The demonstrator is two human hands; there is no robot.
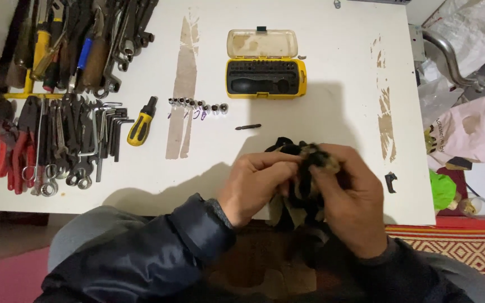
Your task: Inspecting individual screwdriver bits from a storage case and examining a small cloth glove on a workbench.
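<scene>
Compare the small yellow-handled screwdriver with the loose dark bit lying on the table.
The screwdriver has a thick yellow-and-black handle; the loose bit is a bare dark metal rod with no handle. The screwdriver is longer and lies steeply slanted beside the hex keys; the bit lies nearly level, alone, below the open yellow bit case. Both rest untouched on the white table.

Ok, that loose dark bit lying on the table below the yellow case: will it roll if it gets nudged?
Probably. The bit is a slim rod lying flat on the smooth white table, so a sideways nudge would likely roll it. It looks like rigid metal and light for its size. Being so thin and low, it may be fiddly to pinch; both hands now hold a dark cloth.
</scene>
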